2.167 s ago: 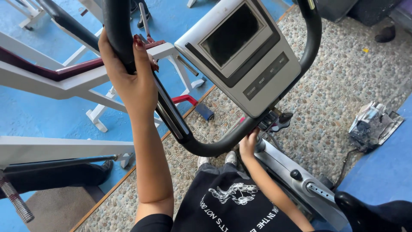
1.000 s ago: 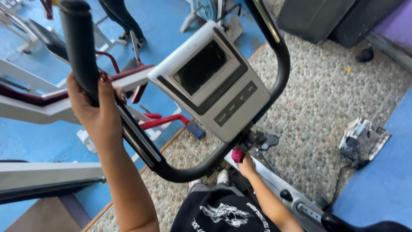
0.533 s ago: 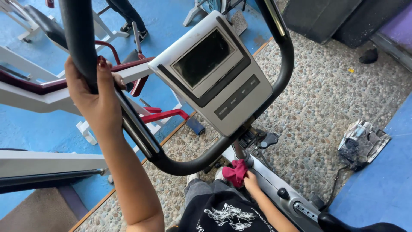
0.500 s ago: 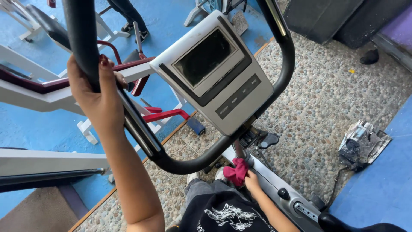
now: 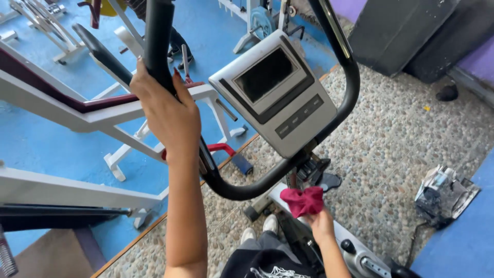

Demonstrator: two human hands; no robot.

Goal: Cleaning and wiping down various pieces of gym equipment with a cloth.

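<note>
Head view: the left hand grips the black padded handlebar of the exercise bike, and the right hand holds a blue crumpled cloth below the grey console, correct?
Not quite. The head view shows the crumpled cloth in the right hand is dark red, not blue. The rest holds: the left hand grips the black padded handlebar, and the cloth sits below the grey console.

A single head-worn camera looks steeply down from close above the black curved handlebar (image 5: 247, 188) and grey console (image 5: 280, 90) — pebbled floor (image 5: 401, 134) lies well below.

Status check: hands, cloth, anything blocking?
Left hand gripping handlebar. Right hand holding red cloth above bike frame. Nothing blocking.
</note>
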